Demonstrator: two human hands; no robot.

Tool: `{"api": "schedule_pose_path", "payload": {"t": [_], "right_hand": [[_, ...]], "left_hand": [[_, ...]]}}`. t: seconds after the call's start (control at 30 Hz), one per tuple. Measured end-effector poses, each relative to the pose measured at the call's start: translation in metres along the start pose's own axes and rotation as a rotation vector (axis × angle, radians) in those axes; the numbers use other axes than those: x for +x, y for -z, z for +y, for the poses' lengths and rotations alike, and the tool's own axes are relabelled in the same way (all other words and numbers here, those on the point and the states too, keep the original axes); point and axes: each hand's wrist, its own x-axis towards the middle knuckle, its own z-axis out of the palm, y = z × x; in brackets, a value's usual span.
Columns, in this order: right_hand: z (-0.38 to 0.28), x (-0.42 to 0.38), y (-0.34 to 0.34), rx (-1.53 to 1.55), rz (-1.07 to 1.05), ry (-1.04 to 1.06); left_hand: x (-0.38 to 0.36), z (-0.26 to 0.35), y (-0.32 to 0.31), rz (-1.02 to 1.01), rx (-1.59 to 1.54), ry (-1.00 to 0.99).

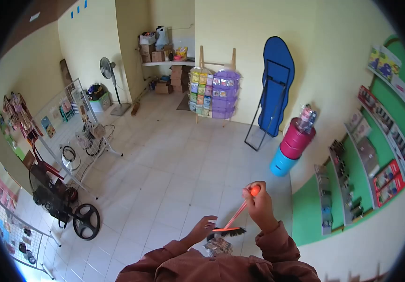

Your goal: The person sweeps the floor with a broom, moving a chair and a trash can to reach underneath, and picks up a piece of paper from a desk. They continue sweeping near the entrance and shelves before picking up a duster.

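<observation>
My right hand [260,204] is wrapped round the top of a broom [237,214] with a pinkish-orange handle and a round orange end. The handle slants down to the left, to an orange head with dark bristles low in the head view. My left hand [202,228] is off the handle, its fingers stretched out beside the broom head, with nothing seen in it. Just below the bristles, close to my body, lies a crumpled, shiny bundle [218,246] that looks like plastic packets; my shirt hides part of it.
Pale floor tiles [160,174] spread ahead, with small dark specks. A folded blue ironing board [277,84] leans on the wall beside stacked pink and blue buckets [284,162]. Green shelves [353,183] line the right; a wire rack [78,155] and black wheel [86,222] stand left.
</observation>
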Motion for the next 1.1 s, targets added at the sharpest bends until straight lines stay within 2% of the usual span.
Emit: {"api": "schedule_pose_path", "payload": {"t": [0.03,0.1,0.23,0.33,0.4,0.47,0.53,0.57,0.63,0.7,0.77,0.9,0.93,1.03,1.1], "right_hand": [[0.012,0.021,-0.01,0.037,-0.015,0.004],[0.03,0.062,-0.039,0.164,-0.012,-0.065],[0.073,0.18,-0.104,0.523,-0.077,-0.059],[0.063,0.256,-0.136,0.788,-0.271,-0.188],[0.064,0.298,-0.161,0.898,-0.362,-0.236],[0.067,0.336,-0.191,0.966,-0.464,-0.174],[0.078,0.373,-0.227,1.074,-0.572,-0.103],[0.083,0.394,-0.243,1.08,-0.596,-0.052],[0.091,0.435,-0.275,1.095,-0.635,0.05],[0.099,0.469,-0.31,1.102,-0.64,0.031],[0.102,0.517,-0.35,1.084,-0.622,0.047],[0.117,0.608,-0.424,1.211,-0.845,0.031],[0.118,0.631,-0.44,1.203,-0.909,0.1],[0.129,0.695,-0.479,1.245,-0.904,0.112],[0.145,0.731,-0.502,1.249,-0.881,0.091]], "left_hand": [[0.029,-0.007,0.007,-0.033,0.025,-0.075],[0.075,-0.011,0.018,-0.016,0.033,-0.045],[0.18,0.034,0.071,-0.048,0.136,0.023],[0.237,0.051,0.118,-0.039,0.138,-0.031],[0.27,0.044,0.155,0.003,0.161,0.013],[0.295,0.042,0.193,0.04,0.162,0.037],[0.32,0.024,0.223,0.102,0.284,-0.029],[0.336,0.021,0.242,0.132,0.352,-0.069],[0.373,0.016,0.281,0.161,0.382,-0.03],[0.411,0.002,0.323,0.167,0.354,-0.039],[0.457,-0.004,0.37,0.254,0.337,-0.071],[0.534,-0.028,0.466,0.354,0.35,-0.082],[0.56,-0.041,0.49,0.382,0.37,-0.096],[0.61,0.001,0.555,0.369,0.456,-0.137],[0.651,-0.016,0.591,0.362,0.538,-0.091]]}}
